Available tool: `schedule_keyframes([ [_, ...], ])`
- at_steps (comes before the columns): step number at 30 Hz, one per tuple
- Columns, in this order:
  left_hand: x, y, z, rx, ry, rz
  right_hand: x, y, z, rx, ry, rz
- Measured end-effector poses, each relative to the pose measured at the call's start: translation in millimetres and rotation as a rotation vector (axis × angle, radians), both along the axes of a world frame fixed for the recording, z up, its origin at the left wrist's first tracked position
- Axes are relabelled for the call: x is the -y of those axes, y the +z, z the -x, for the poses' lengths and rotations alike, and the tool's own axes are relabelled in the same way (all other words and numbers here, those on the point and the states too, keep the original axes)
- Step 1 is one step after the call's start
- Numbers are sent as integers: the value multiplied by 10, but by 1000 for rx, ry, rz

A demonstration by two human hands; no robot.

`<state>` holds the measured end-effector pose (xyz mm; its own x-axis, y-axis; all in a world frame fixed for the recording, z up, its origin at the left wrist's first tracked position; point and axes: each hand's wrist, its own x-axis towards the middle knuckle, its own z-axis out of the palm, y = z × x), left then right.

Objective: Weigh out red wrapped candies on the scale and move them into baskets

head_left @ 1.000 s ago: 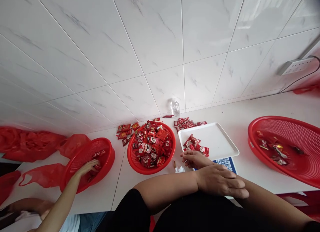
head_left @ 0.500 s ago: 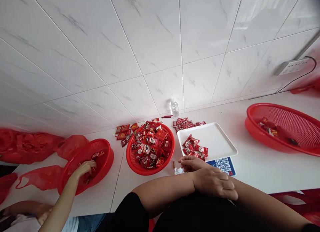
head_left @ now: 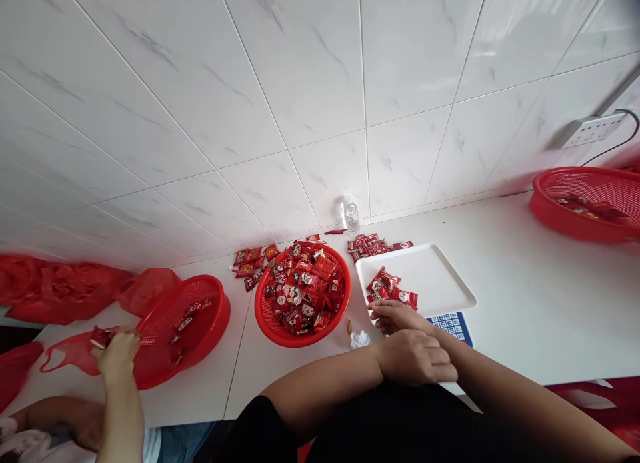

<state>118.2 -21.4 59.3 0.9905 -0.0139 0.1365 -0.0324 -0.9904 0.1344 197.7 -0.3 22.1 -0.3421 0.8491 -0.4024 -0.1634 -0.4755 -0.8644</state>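
My right hand point(head_left: 397, 318) hovers at the near left edge of a white tray point(head_left: 447, 283), close to red candy packets point(head_left: 384, 283). Its fingers reach left, loosely bent, and I see nothing held. Across my right wrist lies my left hand point(head_left: 419, 358), its fingers loosely bent and pointing right, with the fingertips partly hidden and nothing visible in it. Under the tray, a blue-and-white keypad point(head_left: 453, 324) is partly covered. A red basket point(head_left: 260, 326) heaped with red packets stands left of my hands, and a crumpled white tissue point(head_left: 359, 340) lies between.
More packets lie by the wall point(head_left: 370, 245) near a clear bottle point(head_left: 351, 216). Red baskets stand left point(head_left: 220, 330) and far right point(head_left: 555, 216). At the left, a person's hand point(head_left: 119, 353) holds red packets near red bags point(head_left: 80, 290). A power strip point(head_left: 593, 130) is at the right wall.
My left hand has shifted left along my right arm, while my right hand moved slightly. The right basket moved back and right. The other person's hand left its basket, now carrying packets.
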Motion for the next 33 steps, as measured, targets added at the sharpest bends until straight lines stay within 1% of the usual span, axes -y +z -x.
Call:
schedule_keyframes([
  [1,-36,-38,94,9,85,28,-1,-19,-64,26,-32,-17],
  [2,-82,-77,213,34,207,64,3,-43,-135,78,-64,-47],
  [4,-205,-160,526,101,537,153,37,-119,-284,282,-124,-165],
  [6,-351,-254,914,145,931,230,96,-232,-414,576,-152,-350],
  [7,-423,-309,1119,137,1088,255,128,-298,-461,719,-143,-445],
  [9,-542,-441,1505,96,1322,293,175,-434,-508,944,-84,-589],
  [11,-607,-592,1801,11,1461,359,179,-550,-490,1111,14,-658],
  [12,-616,-667,1900,-20,1498,394,160,-595,-462,1172,62,-662],
  [14,-595,-796,1998,-55,1534,442,87,-656,-386,1254,139,-645],
  [17,-521,-904,1982,-53,1557,463,-66,-694,-288,1317,210,-617],
  [20,-474,-916,1934,-20,1574,475,-189,-716,-259,1342,230,-648],
  [26,-497,-892,1934,-21,1614,520,-326,-769,-330,1364,98,-880],
  [28,-510,-896,1936,-37,1627,521,-380,-778,-374,1324,87,-910],
  [33,-532,-905,1931,-44,1610,505,-495,-809,-513,1201,71,-924],
])
